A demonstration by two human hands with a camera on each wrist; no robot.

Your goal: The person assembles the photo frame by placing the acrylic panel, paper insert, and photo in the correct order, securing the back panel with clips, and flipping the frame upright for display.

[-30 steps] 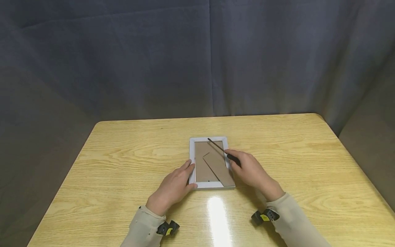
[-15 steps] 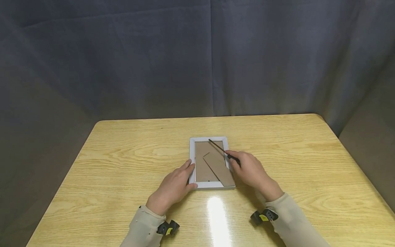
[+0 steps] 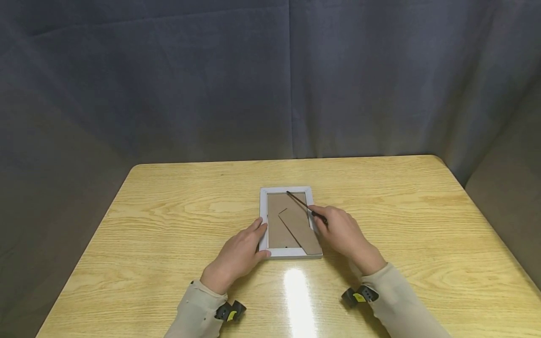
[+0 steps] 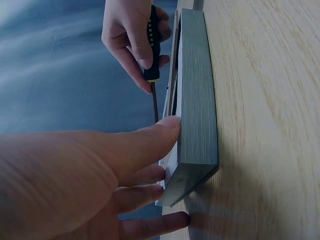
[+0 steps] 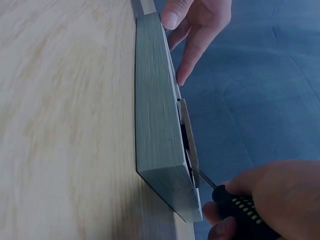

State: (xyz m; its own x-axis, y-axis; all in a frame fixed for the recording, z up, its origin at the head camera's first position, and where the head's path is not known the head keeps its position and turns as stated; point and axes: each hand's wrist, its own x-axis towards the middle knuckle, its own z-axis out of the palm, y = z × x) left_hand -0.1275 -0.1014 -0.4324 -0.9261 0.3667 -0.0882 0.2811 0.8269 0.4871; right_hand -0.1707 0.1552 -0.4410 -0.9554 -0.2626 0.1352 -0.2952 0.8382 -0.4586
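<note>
A white picture frame (image 3: 263, 220) lies face down on the wooden table (image 3: 169, 225), its brown backing board and folding stand (image 3: 301, 230) facing up. My left hand (image 3: 238, 253) holds the frame's left edge and near left corner; in the left wrist view the thumb (image 4: 150, 137) presses on the frame (image 4: 197, 100). My right hand (image 3: 340, 230) grips a thin screwdriver (image 3: 302, 203) with a black handle (image 4: 152, 42). Its shaft slants over the backing toward the frame's far edge. The right wrist view shows the frame's side (image 5: 155, 130) and the screwdriver handle (image 5: 242, 215).
A dark grey curtain (image 3: 270, 80) hangs behind and beside the table. The table's far edge (image 3: 291, 160) runs just under the curtain. A bright light glare (image 3: 297, 295) lies on the tabletop in front of the frame.
The right hand and the screwdriver tip have shifted very slightly to the right. The left hand and the frame stay where they were.
</note>
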